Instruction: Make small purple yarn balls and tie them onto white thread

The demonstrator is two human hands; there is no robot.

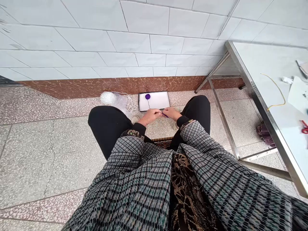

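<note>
My left hand (151,116) and my right hand (171,113) meet between my knees, fingers pinched together on a thin purple thread (165,114). The thread runs up to a small purple yarn ball (147,96) lying in a shallow white tray (158,101) on the floor by the wall. Both hands are closed on the thread, nearly touching each other. I am seated, with black trousers and a checked jacket filling the lower view.
A clear plastic bag with white cord (117,100) lies left of the tray. A steel table (271,106) stands at right, bearing a yellow thread (279,89), papers and red scissors (304,126). A dark cloth (264,133) lies under it. A tiled wall is ahead.
</note>
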